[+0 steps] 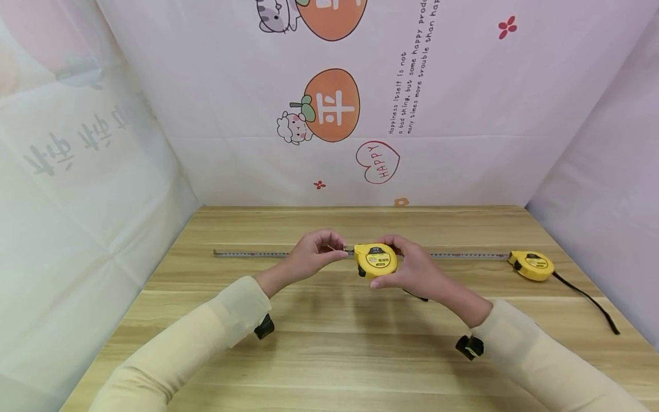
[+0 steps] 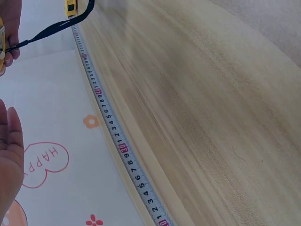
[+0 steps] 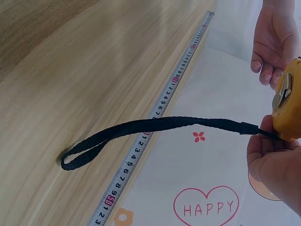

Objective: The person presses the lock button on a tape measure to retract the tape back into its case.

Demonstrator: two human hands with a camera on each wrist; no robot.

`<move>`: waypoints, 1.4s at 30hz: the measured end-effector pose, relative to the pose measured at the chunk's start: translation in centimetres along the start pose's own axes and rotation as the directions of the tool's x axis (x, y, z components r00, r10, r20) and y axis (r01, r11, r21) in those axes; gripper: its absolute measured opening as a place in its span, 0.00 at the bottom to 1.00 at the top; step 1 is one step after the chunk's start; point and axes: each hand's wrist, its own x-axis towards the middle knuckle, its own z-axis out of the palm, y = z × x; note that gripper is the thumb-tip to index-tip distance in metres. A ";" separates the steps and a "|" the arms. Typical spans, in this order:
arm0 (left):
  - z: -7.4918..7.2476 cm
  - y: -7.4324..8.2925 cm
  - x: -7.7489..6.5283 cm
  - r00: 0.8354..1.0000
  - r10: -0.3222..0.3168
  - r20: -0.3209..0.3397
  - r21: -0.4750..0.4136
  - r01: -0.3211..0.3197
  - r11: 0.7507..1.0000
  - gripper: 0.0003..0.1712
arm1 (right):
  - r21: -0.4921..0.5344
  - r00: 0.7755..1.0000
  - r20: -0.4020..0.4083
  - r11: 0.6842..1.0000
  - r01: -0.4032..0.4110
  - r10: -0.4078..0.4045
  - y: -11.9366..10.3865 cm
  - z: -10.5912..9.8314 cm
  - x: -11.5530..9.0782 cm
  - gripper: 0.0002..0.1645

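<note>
My right hand (image 1: 414,270) grips a yellow tape measure (image 1: 380,261) above the table, thumb below and fingers behind its case. At the case's left side, my left hand (image 1: 315,252) pinches the metal end of its blade between thumb and index finger; only a short bit shows. In the right wrist view, a black wrist strap (image 3: 155,125) hangs from the held case, and a metal belt clip (image 3: 283,92) shows on its back. Behind both hands, a second yellow tape measure (image 1: 535,266) lies on the table, its long blade (image 1: 463,256) drawn out leftward.
The wooden table (image 1: 329,366) meets a printed white backdrop (image 1: 231,114) at its back edge. White cloth walls rise on both sides. The second tape measure's black strap (image 1: 587,297) trails toward the table's right edge.
</note>
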 end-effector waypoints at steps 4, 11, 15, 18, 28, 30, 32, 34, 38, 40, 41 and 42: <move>0.1 0.2 0.0 1.000 -0.011 0.000 -0.005 0.011 1.000 0.06 | 0.006 1.000 0.002 1.000 0.000 0.000 0.0 0.1 0.0 0.48; 0.4 0.2 0.1 1.000 -0.023 0.004 -0.024 0.023 0.999 0.07 | 0.035 1.000 0.010 0.999 0.002 -0.002 0.0 0.3 0.0 0.48; 0.5 0.3 0.2 1.000 -0.022 0.010 -0.024 0.023 0.999 0.06 | 0.045 1.000 0.013 0.999 0.003 -0.004 0.0 0.3 0.1 0.48; 0.4 0.3 0.2 1.000 -0.015 0.016 -0.019 0.016 1.000 0.06 | 0.048 1.000 0.013 0.999 0.002 -0.003 0.0 0.3 0.1 0.48; 0.4 0.4 0.2 0.999 -0.017 0.042 -0.024 0.018 1.000 0.06 | 0.036 1.000 0.011 0.999 0.005 -0.005 -0.2 0.5 0.1 0.48; 0.4 0.4 0.2 0.999 -0.017 0.046 -0.025 0.018 1.000 0.06 | 0.044 1.000 0.012 0.999 0.003 -0.004 -0.2 0.5 0.1 0.48; 0.4 0.4 0.2 0.999 -0.016 0.050 -0.025 0.017 1.000 0.06 | 0.051 1.000 0.014 0.999 0.002 -0.002 -0.2 0.5 0.1 0.48; 0.4 0.4 0.2 0.998 -0.014 0.055 -0.025 0.015 1.000 0.07 | 0.055 1.000 0.015 0.998 0.001 -0.002 -0.2 0.5 0.1 0.48; 0.3 0.3 0.2 0.998 -0.007 0.065 -0.024 0.009 1.000 0.07 | 0.059 1.000 0.019 0.998 0.003 -0.004 -0.1 0.5 0.1 0.48; 0.3 0.2 0.2 0.997 -0.004 0.071 -0.023 0.005 1.000 0.07 | 0.061 1.000 0.019 0.998 0.005 -0.006 0.0 0.5 0.1 0.47; 0.3 0.2 0.2 0.997 -0.003 0.073 -0.022 0.005 1.000 0.07 | 0.062 1.000 0.020 0.998 0.006 -0.007 0.0 0.5 0.1 0.47; 0.3 0.2 0.2 0.997 -0.003 0.075 -0.019 0.005 1.000 0.07 | 0.062 1.000 0.021 0.998 0.007 -0.008 0.1 0.5 0.1 0.47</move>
